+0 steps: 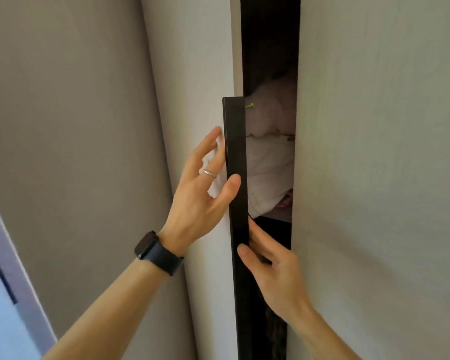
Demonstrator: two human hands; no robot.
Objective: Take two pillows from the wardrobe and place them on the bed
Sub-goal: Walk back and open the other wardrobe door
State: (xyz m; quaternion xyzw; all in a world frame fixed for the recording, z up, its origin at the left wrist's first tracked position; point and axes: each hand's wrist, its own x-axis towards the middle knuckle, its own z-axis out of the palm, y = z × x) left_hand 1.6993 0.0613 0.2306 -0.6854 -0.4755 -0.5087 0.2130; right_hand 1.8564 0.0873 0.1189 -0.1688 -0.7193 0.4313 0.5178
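Note:
The wardrobe's left door (208, 74) stands slightly ajar, with a long black vertical handle (235, 152) on its edge. My left hand (205, 188) grips that handle, thumb on its front and fingers behind it against the door. Lower down, my right hand (270, 266) holds the same handle, with its fingers curled behind the door's edge. Through the narrow dark gap I see pale stacked pillows (269, 162) on a shelf inside. The bed is out of view.
The right wardrobe door (379, 178) is shut and fills the right side. Another grey panel (76, 126) stands at the left. A strip of floor and door frame (3, 294) shows at the bottom left. Dark space lies below the pillow shelf.

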